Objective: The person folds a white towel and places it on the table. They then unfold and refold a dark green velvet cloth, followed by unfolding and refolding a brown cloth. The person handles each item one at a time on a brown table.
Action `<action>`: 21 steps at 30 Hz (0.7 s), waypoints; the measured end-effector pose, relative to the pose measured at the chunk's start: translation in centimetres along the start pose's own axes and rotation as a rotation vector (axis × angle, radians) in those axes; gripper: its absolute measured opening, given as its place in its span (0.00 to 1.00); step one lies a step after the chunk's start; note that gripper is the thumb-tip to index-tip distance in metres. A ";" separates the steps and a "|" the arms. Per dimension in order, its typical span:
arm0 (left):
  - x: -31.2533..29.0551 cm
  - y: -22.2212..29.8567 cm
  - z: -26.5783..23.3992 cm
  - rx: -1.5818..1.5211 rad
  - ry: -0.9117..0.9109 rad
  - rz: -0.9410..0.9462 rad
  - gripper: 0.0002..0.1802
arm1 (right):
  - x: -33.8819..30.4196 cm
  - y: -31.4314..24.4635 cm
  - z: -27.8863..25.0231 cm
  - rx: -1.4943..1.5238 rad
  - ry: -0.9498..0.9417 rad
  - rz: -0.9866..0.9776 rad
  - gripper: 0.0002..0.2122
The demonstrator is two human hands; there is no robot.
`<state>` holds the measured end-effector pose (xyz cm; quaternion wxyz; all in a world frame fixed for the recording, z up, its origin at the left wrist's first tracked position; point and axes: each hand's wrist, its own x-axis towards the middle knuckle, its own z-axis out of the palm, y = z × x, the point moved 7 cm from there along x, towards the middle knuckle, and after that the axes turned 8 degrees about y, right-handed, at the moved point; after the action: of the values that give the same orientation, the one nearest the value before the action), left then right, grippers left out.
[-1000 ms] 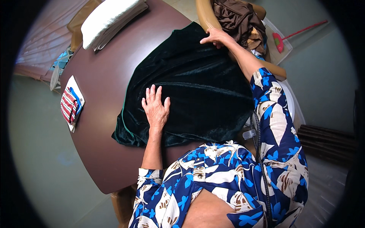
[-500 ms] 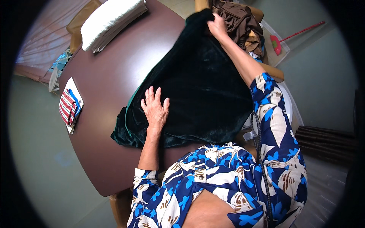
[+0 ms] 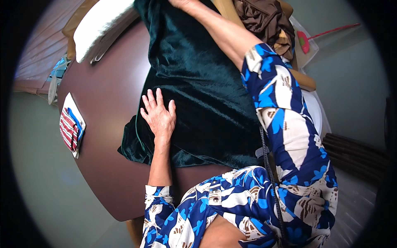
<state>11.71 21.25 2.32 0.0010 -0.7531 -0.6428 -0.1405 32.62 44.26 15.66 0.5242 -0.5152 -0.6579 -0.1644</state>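
Note:
A dark green velvet cloth (image 3: 198, 95) with a lighter green edging lies spread over the brown table (image 3: 107, 165), creased across its middle. Flat on its left part rests my left hand (image 3: 160, 118), fingers spread and holding nothing. My right arm reaches to the far side, where my right hand (image 3: 180, 3) is on the cloth's far end, closed on it. The picture's upper edge cuts off part of that hand and the cloth's far end, so its fingertips are hidden.
A folded white textile (image 3: 97, 33) lies at the table's far left. A red-striped folded cloth (image 3: 69, 128) sits on something white by the left edge. Brown fabric (image 3: 264, 20) is heaped on a chair at the far right. A red-handled brush (image 3: 305, 41) lies beyond.
My right hand has swung left and farther away, drawing the cloth's far end with it toward the white textile. My left hand stays flat on the cloth.

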 end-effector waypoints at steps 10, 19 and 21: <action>0.5 -0.6 -0.2 -0.008 0.011 -0.035 0.30 | -11.9 2.0 1.9 -0.099 -0.690 0.272 0.28; 1.1 -1.2 -0.1 -0.032 0.139 -0.047 0.29 | -18.9 -10.5 -12.1 0.184 -0.524 -0.062 0.19; 0.9 -1.5 0.2 -0.029 0.143 -0.055 0.29 | -22.2 -12.2 -14.3 0.108 -0.731 0.041 0.24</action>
<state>10.39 22.47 2.03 0.0322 -0.7231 -0.6594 -0.2034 27.87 17.15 6.17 0.2843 -0.5244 -0.7990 0.0760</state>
